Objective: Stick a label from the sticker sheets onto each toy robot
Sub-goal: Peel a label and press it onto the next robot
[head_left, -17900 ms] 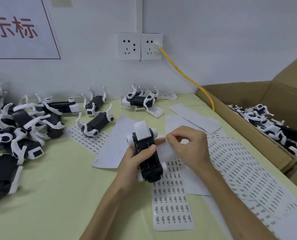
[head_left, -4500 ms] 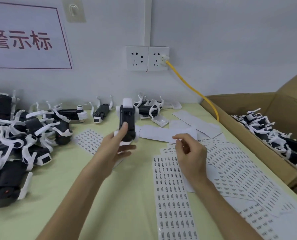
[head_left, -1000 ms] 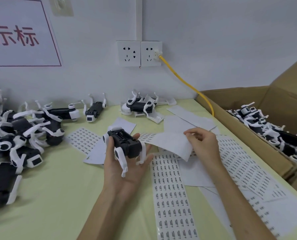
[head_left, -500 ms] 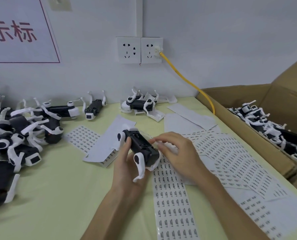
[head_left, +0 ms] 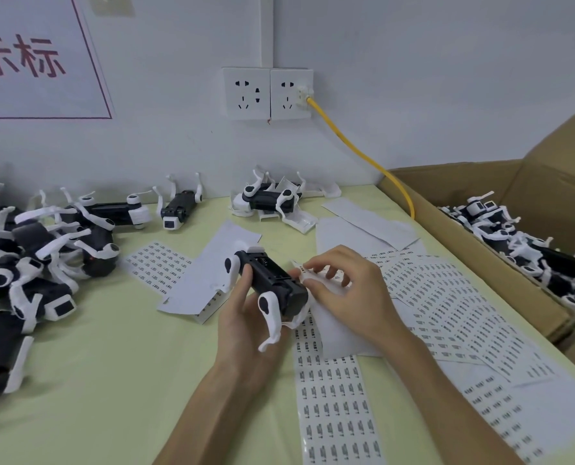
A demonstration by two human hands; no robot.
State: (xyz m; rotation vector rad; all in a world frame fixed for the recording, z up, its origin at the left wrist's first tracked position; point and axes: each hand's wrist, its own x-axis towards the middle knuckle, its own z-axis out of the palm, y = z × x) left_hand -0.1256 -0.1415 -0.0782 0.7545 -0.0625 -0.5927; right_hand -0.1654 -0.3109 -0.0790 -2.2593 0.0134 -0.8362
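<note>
Black toy robot (head_left: 272,286), one, in left hand (head_left: 246,330), right hand (head_left: 350,297) pinching one label (head_left: 300,269)

Left hand (head_left: 246,325) gripping; right hand (head_left: 353,297) pinching.

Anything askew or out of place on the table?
Mostly clutter, no spill. The sticker sheets lie fanned, overlapping and crooked, with a blank sheet lying skewed among them. The toy robots at left sit in a tangled heap. At the back, one robot has loose white pieces beside it, possibly detached parts.
</note>
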